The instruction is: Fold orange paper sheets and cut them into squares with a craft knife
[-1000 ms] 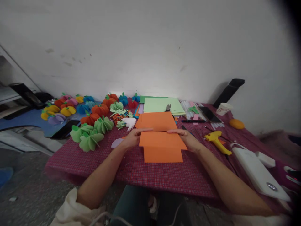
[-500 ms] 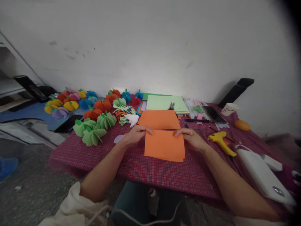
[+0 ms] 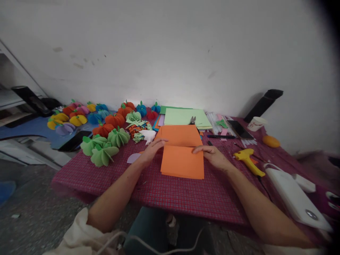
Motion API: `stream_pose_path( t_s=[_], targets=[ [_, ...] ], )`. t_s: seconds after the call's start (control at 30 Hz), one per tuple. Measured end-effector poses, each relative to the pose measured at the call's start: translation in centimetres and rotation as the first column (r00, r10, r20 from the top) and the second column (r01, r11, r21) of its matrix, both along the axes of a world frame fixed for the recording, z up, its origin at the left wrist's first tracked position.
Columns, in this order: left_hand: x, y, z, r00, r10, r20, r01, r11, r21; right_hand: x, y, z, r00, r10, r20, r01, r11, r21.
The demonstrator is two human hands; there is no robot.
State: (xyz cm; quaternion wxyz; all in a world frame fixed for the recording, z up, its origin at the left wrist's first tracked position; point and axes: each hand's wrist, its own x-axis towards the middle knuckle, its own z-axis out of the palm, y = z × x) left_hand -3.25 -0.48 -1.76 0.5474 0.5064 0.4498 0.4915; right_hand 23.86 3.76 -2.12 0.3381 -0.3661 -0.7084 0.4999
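A small stack of orange paper sheets (image 3: pixel 182 163) lies at the front middle of the table, its edges nearly lined up. My right hand (image 3: pixel 214 157) grips the upper right of the stack, fingers on top and thumb out of sight. My left hand (image 3: pixel 152 151) is open at the upper left corner, fingers stretched out beside the paper's edge. Just behind the stack rests another orange sheet (image 3: pixel 180 134). Scissors (image 3: pixel 192 120) with dark handles lie beyond it on light green sheets (image 3: pixel 183 117).
Several paper pumpkins (image 3: pixel 114 120) and paper scraps (image 3: pixel 138 130) sit on the left. A lilac paper piece (image 3: pixel 133 158) is near my left forearm. On the right are a yellow glue gun (image 3: pixel 249 161), a pen (image 3: pixel 221 136), a phone (image 3: pixel 240 129), a paper cup (image 3: pixel 256 123) and a white power bank (image 3: pixel 294 196).
The orange sheets, offset from each other before, now lie squared into one stack. My left fingers have let go of the top edge; my right hand still grips the paper.
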Motion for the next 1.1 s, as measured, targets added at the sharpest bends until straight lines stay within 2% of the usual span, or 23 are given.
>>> stream_pose_path(
  t_s=[0.17,0.27,0.4,0.5,0.57,0.67,0.73,0.83,0.87,0.93,1.03,1.1],
  targets=[
    [0.0,0.4,-0.8,0.988,0.042,-0.151,-0.049,0.998,-0.039,0.0,0.1,-0.3,0.999,0.012,0.048,-0.017,0.994,0.104],
    [-0.1,0.5,-0.8,0.972,0.055,-0.228,-0.059,0.998,-0.011,0.0,0.0,-0.4,0.996,0.040,0.082,-0.052,0.986,0.157],
    [0.1,0.3,-0.6,0.949,-0.021,-0.314,0.029,0.999,0.020,-0.5,-0.3,-0.3,0.991,0.072,0.117,-0.092,0.979,0.184],
    [0.2,0.3,-0.3,0.921,-0.102,-0.377,0.118,0.993,0.019,-0.9,-0.5,-0.2,0.990,0.087,0.111,-0.103,0.984,0.146],
    [0.4,0.6,0.4,0.892,-0.142,-0.429,0.164,0.986,0.015,-0.9,-0.5,-0.1,0.995,0.075,0.065,-0.080,0.994,0.081],
    [0.5,1.3,3.0,0.853,-0.236,-0.466,0.257,0.966,-0.019,-0.6,-0.6,0.1,0.996,0.019,-0.085,-0.027,0.996,-0.086],
    [0.6,1.7,5.2,0.817,-0.372,-0.441,0.376,0.923,-0.082,-0.2,-0.8,0.4,0.984,-0.027,-0.177,-0.008,0.981,-0.195],
    [0.7,2.2,7.2,0.691,-0.584,-0.425,0.559,0.805,-0.198,0.0,-0.9,0.8,0.981,-0.011,-0.191,-0.037,0.969,-0.243],
    [0.8,2.4,7.3,0.662,-0.627,-0.411,0.592,0.773,-0.226,0.0,-1.0,0.9,0.986,0.020,-0.166,-0.061,0.968,-0.243],
    [0.9,2.6,6.5,0.660,-0.649,-0.379,0.597,0.759,-0.261,-0.2,-0.9,0.8,0.991,0.082,-0.105,-0.106,0.964,-0.245],
    [1.3,2.7,4.3,0.694,-0.601,-0.397,0.529,0.799,-0.285,-0.6,-0.7,0.1,0.990,0.128,-0.051,-0.136,0.967,-0.215],
    [1.5,2.7,3.1,0.684,-0.582,-0.441,0.508,0.813,-0.285,-0.8,-0.5,-0.5,0.991,0.129,-0.046,-0.136,0.971,-0.195]
  ],
)
